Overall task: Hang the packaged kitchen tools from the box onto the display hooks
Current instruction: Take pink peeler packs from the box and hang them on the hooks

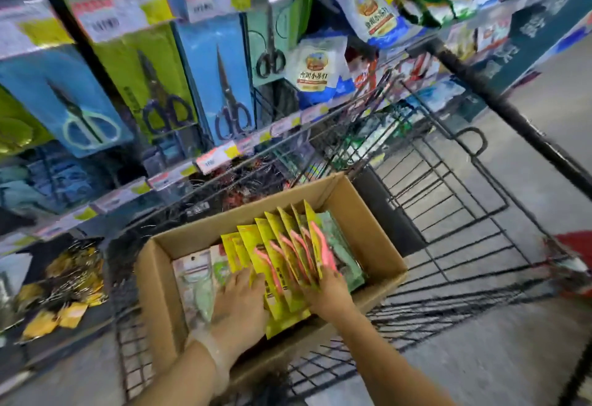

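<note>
Both hands, left flat and right gripping, are on the yellow packs fanned in the box; they look light, bendy and slippery, so pinch the top.

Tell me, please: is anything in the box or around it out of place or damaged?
Nothing looks damaged. The yellow packages stand fanned in the cardboard box, with the left hand and right hand on them. One oddity: yellow packets lie in a loose heap low beside the shelf, not hung.
</note>
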A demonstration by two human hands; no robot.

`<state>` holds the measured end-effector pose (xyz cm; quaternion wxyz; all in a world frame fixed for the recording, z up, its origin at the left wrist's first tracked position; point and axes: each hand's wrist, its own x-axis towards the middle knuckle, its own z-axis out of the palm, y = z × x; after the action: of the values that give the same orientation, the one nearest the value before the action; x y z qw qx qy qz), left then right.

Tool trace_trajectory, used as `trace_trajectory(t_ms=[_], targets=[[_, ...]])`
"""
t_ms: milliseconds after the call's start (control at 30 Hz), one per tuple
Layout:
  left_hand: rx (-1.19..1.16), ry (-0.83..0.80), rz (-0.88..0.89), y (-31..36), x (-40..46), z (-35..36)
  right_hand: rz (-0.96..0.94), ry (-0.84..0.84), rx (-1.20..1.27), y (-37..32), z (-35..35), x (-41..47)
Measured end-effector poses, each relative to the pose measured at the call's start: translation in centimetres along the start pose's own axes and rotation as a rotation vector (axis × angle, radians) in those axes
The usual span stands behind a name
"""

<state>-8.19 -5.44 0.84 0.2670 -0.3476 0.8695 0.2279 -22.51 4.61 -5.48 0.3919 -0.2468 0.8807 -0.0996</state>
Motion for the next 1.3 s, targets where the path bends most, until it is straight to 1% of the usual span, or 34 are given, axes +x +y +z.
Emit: trace_trajectory(t_ms=[133, 267, 367, 467, 567, 667, 733, 800, 900, 967, 1067, 1133, 1200, 1233, 1300], targets=[[-0.038, -0.025, -0.059, 0.3, 2.3, -0.1, 0.034, -0.026, 0.042, 1.3, -1.0, 2.3], [-0.079, -0.024, -0.102, 0.4, 4.1, 0.2, 0.077, -0.031, 0.136, 2.0, -1.2, 5.6], [-0.154, -0.019, -0.152, 0.0, 4.7, 0.6, 0.128, -0.034, 0.248, 2.0, -1.2, 7.8], [-0.188, -0.024, -0.205, -0.5, 5.1, 0.7, 0.239, -0.025, 0.424, 1.9, -1.1, 9.8], [-0.210, -0.029, -0.232, -0.5, 5.4, 0.5, 0.330, -0.131, 0.467, 2.1, -1.0, 11.1], [-0.233, -0.040, -0.235, 0.2, 5.6, 0.3, 0.360, -0.159, 0.480, 1.9, -0.8, 10.9], [-0.289, -0.046, -0.238, 1.2, 5.9, 0.3, 0.304, -0.125, 0.446, 1.4, -0.4, 9.8], [-0.366, -0.051, -0.245, 2.2, 6.1, 0.2, 0.213, -0.127, 0.379, 1.0, 0.1, 8.4], [-0.497, -0.050, -0.260, 3.5, 6.2, 0.1, 0.007, -0.076, 0.156, 0.2, 1.4, 6.2], [-0.573, -0.062, -0.293, 3.8, 6.3, 0.4, -0.058, -0.050, 0.077, -0.1, 2.3, 4.9], [-0.715, -0.055, -0.353, 3.0, 6.3, 1.2, -0.023, -0.038, 0.096, -0.4, 2.5, 4.0], [-0.846, -0.004, -0.381, 2.3, 6.4, 2.0, -0.012, -0.035, 0.124, -0.7, 1.8, 3.9], [-0.996, 0.035, -0.446, 2.1, 6.4, 2.6, -0.008, -0.043, 0.207, -1.5, 1.0, 3.6], [-1.089, 0.063, -0.487, 2.1, 6.5, 2.8, -0.016, -0.046, 0.253, -2.1, 0.7, 3.2], [-1.275, 0.177, -0.578, 2.5, 6.6, 2.7, -0.046, -0.042, 0.321, -3.4, 0.5, 2.7]])
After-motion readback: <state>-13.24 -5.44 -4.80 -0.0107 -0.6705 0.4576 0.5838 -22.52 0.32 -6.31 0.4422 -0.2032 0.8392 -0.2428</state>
